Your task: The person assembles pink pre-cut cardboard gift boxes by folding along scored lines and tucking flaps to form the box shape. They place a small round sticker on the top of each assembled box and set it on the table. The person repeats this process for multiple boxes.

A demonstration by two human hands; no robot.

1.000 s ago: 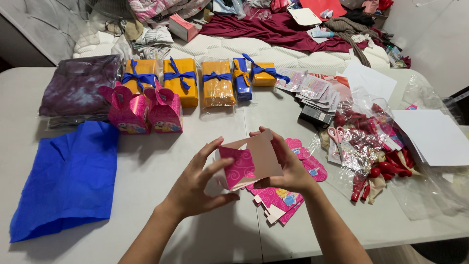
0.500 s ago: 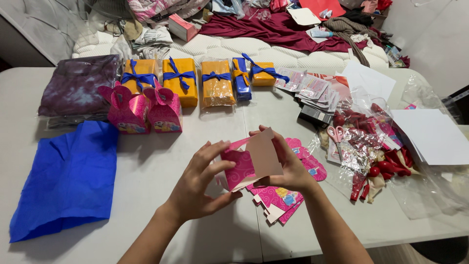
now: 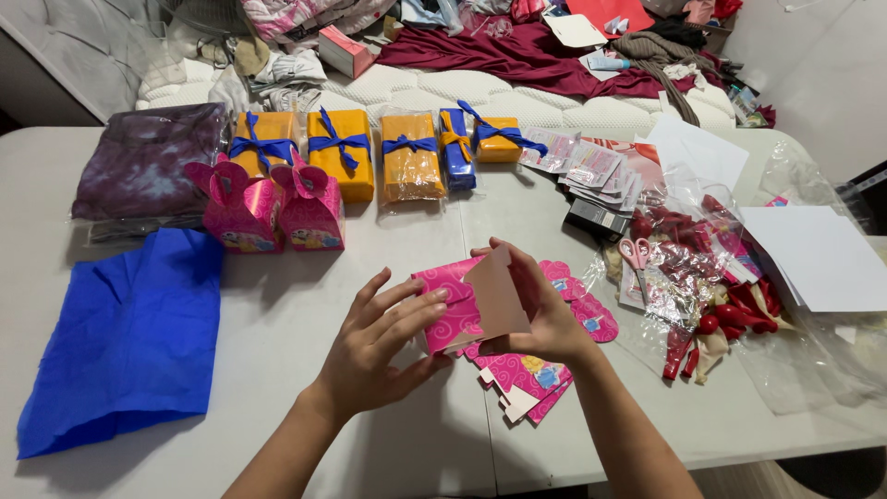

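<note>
Both my hands hold a pink, swirl-patterned cardboard favour box (image 3: 459, 310) just above the table, partly folded, its pale inner flap standing up. My left hand (image 3: 374, 346) presses its fingers on the pink side panel. My right hand (image 3: 540, 310) grips the pale flap from the right. Under my right wrist lies a small pile of flat pink box blanks (image 3: 525, 381). Two finished pink boxes (image 3: 268, 208) stand further back at the left.
A blue tissue sheet (image 3: 129, 337) lies at the left beside a dark wrapped bundle (image 3: 148, 166). Several orange parcels with blue ribbon (image 3: 370, 152) line the back. Pink-handled scissors (image 3: 637, 259), red balloons in plastic (image 3: 721, 296), white paper (image 3: 818, 259) and card packets (image 3: 591, 171) fill the right.
My left hand's fingers have closed in and pushed the pink side panel up against the pale flap, folding the box narrower. My right hand has stayed in place.
</note>
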